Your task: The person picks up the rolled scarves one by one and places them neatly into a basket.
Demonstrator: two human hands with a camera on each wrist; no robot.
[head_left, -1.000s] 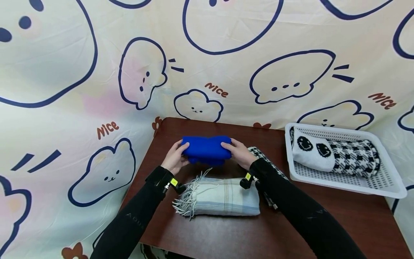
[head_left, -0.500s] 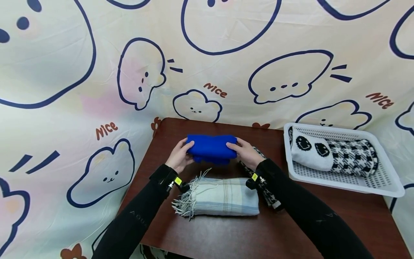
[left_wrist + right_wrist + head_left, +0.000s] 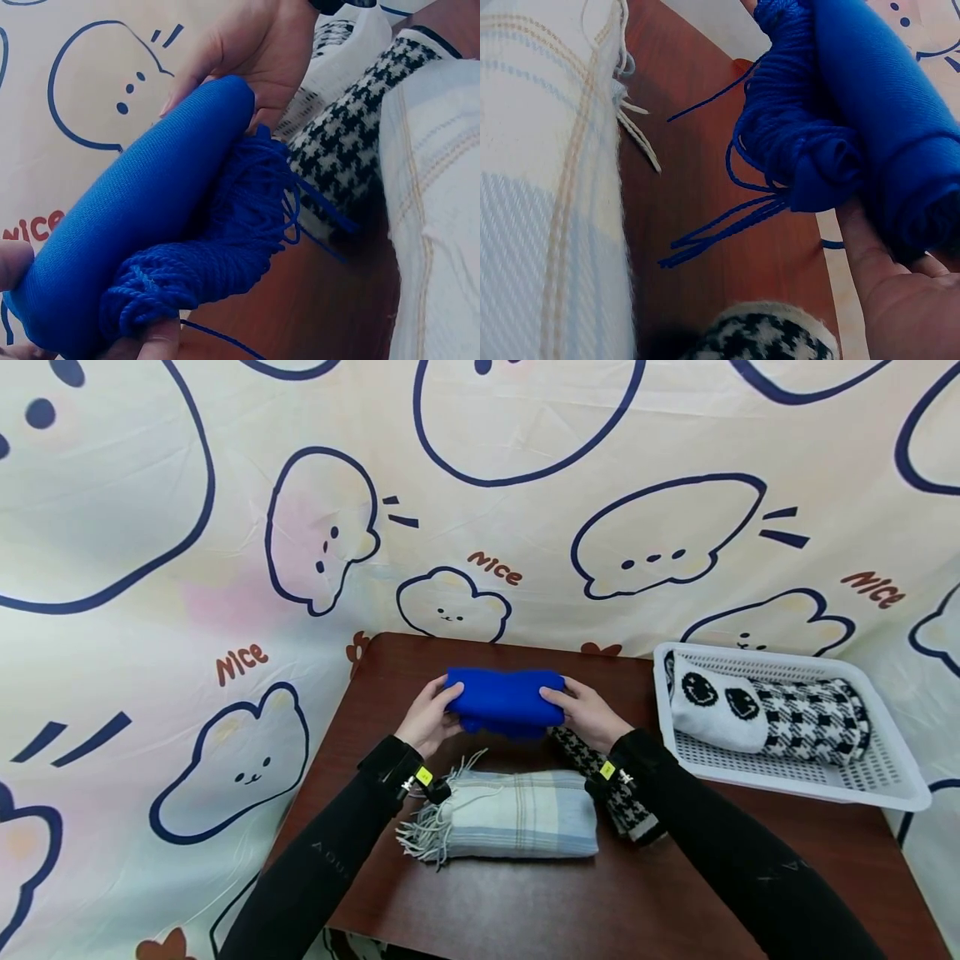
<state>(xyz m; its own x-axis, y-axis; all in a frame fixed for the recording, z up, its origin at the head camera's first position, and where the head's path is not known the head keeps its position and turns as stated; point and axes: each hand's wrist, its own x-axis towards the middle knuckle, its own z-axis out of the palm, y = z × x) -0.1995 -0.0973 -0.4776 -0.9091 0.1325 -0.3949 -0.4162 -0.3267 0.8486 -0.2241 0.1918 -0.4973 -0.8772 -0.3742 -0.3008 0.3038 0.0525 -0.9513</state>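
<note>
A bright blue fringed scarf [image 3: 506,697], folded into a thick roll, is held up between both hands over the far part of the table. My left hand [image 3: 431,717] grips its left end with the thumb on top. The right hand [image 3: 588,714] holds the other end, thumb on the near face and fingers behind. Twisted blue fringe [image 3: 232,217] bunches along the roll's underside, and a few strands dangle loose. Nearer lies a folded pale plaid scarf [image 3: 525,814] with tassels on its left. A black-and-white houndstooth scarf [image 3: 626,802] lies partly hidden under the right forearm.
A white perforated basket [image 3: 810,787] stands at the table's right, holding a rolled black-and-white scarf [image 3: 810,718] with smiley faces at one end. Behind the brown table [image 3: 480,902] hangs a cartoon-printed cloth [image 3: 540,527], which also covers the left side.
Both hands have carried the blue scarf a little to the right, keeping their grip. More of the houndstooth scarf shows beside the right wrist. The plaid scarf and the basket stay put.
</note>
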